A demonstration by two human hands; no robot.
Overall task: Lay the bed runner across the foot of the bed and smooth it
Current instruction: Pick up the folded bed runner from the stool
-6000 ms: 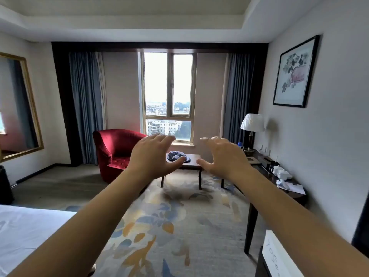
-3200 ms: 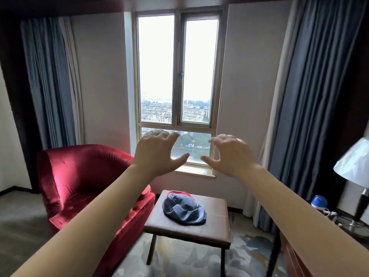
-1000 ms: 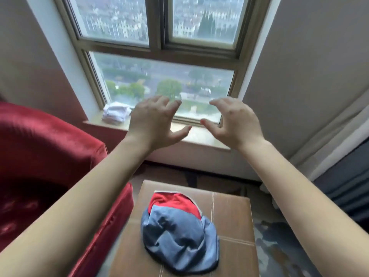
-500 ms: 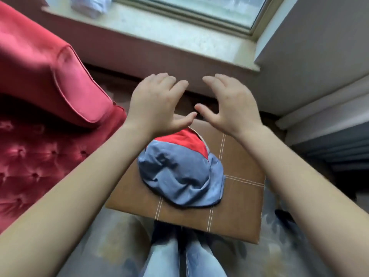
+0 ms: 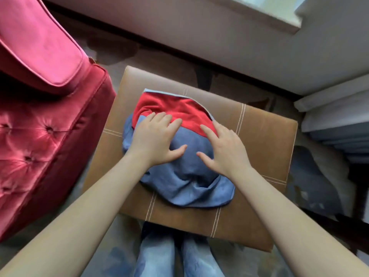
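Now the left hand (image 5: 153,140) and the right hand (image 5: 223,150) lie with spread fingers on the bundled bed runner (image 5: 185,186) on the brown stool (image 5: 259,136); grabbed only from the top, it may unroll and drag.

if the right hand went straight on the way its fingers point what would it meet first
The bed runner's red part: the right hand lies flat on the bundle with its fingers aimed away from the person at that red fold. Past it probably comes the brown stool top.
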